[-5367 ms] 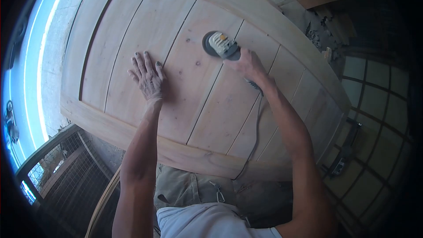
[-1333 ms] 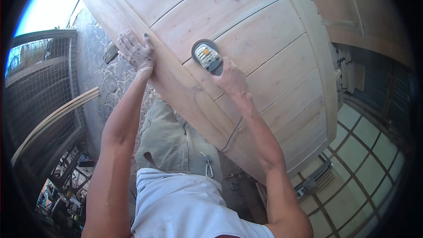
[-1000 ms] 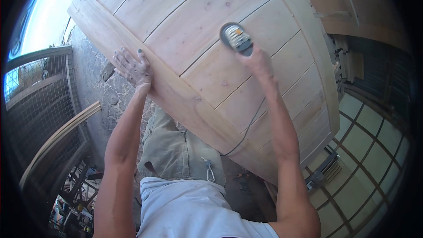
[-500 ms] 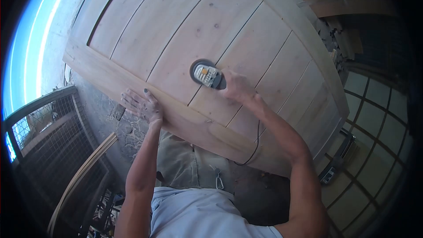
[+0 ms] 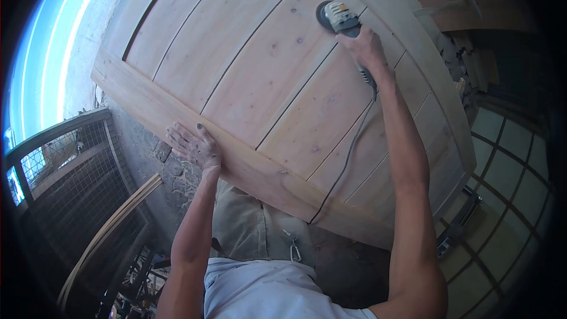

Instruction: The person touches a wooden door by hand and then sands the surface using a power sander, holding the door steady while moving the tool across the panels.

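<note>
The right hand (image 5: 365, 47) gripped the sander (image 5: 335, 16) far out on the big door (image 5: 260, 82). The left hand (image 5: 195, 146) lay flat, fingers spread, on its near edge. The door looked heavy and stiff.

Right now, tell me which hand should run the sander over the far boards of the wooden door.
Right. The right hand has its grip on the sander, arm stretched over the wooden door toward the far rail. The left hand lies flat on the near rail, probably steadying it.
</note>
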